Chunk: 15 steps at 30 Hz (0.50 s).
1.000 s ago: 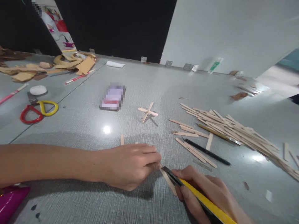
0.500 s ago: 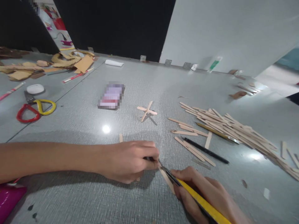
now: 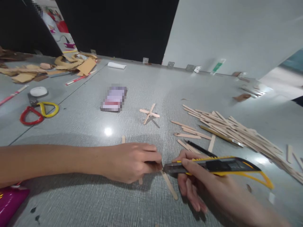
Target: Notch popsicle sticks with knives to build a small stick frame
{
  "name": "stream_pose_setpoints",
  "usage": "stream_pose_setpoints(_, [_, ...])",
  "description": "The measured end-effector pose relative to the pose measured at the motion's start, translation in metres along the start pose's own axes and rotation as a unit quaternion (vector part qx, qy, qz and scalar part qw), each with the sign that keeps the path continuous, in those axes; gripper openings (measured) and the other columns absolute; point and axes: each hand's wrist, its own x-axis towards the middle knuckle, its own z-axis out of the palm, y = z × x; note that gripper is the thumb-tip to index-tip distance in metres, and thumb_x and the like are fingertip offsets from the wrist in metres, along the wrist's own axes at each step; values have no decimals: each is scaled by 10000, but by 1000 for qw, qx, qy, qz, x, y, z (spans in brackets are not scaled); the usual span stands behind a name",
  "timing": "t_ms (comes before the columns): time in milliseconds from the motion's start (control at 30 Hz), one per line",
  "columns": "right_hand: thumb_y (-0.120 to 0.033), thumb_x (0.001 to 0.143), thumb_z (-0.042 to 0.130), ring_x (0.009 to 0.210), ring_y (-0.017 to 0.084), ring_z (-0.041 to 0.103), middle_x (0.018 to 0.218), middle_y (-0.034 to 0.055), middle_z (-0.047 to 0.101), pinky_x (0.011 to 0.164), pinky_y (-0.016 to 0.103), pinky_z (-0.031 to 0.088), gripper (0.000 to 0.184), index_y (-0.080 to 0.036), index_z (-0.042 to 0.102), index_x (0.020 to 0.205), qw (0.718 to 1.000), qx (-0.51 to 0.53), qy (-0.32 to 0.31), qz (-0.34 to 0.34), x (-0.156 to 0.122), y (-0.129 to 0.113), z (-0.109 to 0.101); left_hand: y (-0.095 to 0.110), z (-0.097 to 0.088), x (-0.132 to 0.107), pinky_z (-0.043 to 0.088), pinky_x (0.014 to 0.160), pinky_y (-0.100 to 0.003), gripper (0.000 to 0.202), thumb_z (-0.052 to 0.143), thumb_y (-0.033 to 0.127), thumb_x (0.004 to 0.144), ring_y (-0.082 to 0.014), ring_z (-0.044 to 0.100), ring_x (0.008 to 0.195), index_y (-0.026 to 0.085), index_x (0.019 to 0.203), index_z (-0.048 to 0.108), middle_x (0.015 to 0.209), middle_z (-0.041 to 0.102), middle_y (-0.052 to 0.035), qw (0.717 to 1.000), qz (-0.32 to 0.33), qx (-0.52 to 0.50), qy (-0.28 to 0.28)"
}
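Note:
My left hand [image 3: 134, 162] is closed near the table's middle, its fingers pinched on a wooden craft stick [image 3: 169, 186] whose free end slants toward me. Another stick [image 3: 123, 139] pokes out from behind that hand. My right hand [image 3: 199, 176] grips a yellow and black utility knife [image 3: 222, 165], lying almost level with its tip beside my left fingertips. Whether the blade touches the stick I cannot tell. Beyond my hands stands a small cross [image 3: 149, 113] made of craft sticks.
A pile of craft sticks [image 3: 236, 129] spreads at the right, with a black pen-like tool [image 3: 201, 148] and a brass-coloured one [image 3: 220, 135] beside it. Scissors [image 3: 39, 110], a phone [image 3: 114, 98], a white mouse [image 3: 38, 91] and cardboard scraps [image 3: 71, 63] lie left and back.
My right hand has turned the utility knife from a steep slant to nearly level, its handle now pointing right. My left hand has stayed almost in place.

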Motion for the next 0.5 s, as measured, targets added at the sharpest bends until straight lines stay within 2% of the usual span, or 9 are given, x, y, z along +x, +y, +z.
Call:
stream_pose_setpoints(67, [-569,1065,497,401,94,598,547,-4,662,384,153,443,477,-192,572,783,1000,12,17,10,1,0,2,0,-1,0,541,867,-344,256,549,57,946,-220,593,905,75,1143,712,1057,698,-114,1000,-1,1,-2])
stream_pose_setpoints(133, [-583,1058,495,351,72,518,496,-18,622,366,147,408,495,-189,587,774,999,1,32,24,0,-3,3,0,-2,0,539,852,-347,262,546,54,946,-222,584,901,57,1148,712,1054,694,-117,1000,1,-7,1])
stream_pose_setpoints(233, [-644,1000,563,280,44,337,457,-73,560,300,140,265,444,-213,615,908,994,-58,82,34,-5,-11,4,0,-2,0,540,864,-344,288,509,35,947,-227,581,927,50,1148,713,1065,690,-123,1000,-2,-27,7])
stream_pose_setpoints(300, [-671,921,668,299,46,312,438,-106,493,309,137,214,445,-231,628,973,986,-105,123,26,-10,-16,5,0,-1,0,542,872,-346,298,498,32,943,-231,585,935,59,1146,714,1067,686,-124,999,-6,-36,8])
stream_pose_setpoints(400, [-622,878,751,343,48,368,467,-100,497,352,145,269,420,-219,661,954,981,-115,158,9,-15,-16,4,0,0,-1,544,894,-344,292,528,41,927,-237,591,957,62,1153,711,1061,682,-127,999,-8,-40,9])
stream_pose_setpoints(500, [-614,941,678,367,81,507,478,-44,573,393,182,412,449,-196,659,777,989,-55,139,-1,-16,-7,-2,0,0,-1,543,913,-343,294,541,48,924,-238,588,962,49,1166,708,1056,685,-132,999,-5,-37,14])
